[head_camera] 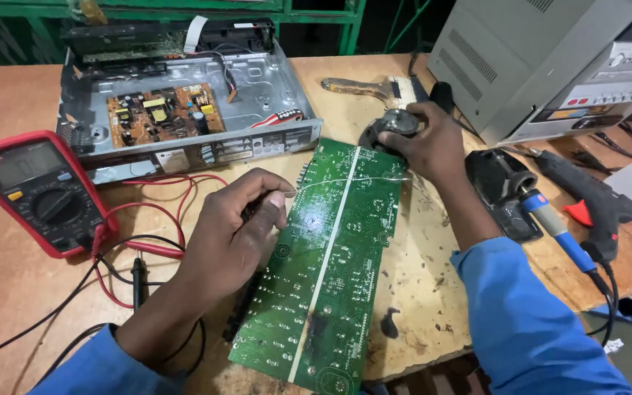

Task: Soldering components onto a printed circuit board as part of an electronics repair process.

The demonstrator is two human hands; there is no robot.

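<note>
Head cam, close, looks down at workbench (418, 292).

Blue long sleeves, cuffs pushed back; bare hands

A circuit board (327, 263) lies on the bench (418, 292) at the centre of the frame, running from the lower middle up toward the upper right. The left hand (232, 234) rests at the board's left edge, the right hand (422, 143) at its upper end, on a solder spool (395, 123). A solder wire (345, 181) stretches between the hands across the board. A multimeter (38, 192) sits at the left, its leads (148, 249) lying between it and the board. An opened chassis (184, 102) stands behind, upper left. A brush (360, 88) lies behind the spool. Right of the board sit a soldering iron (550, 219) in its stand (502, 192), then a glue gun (594, 201). A metal case (521, 66) occupies the upper right.
</note>
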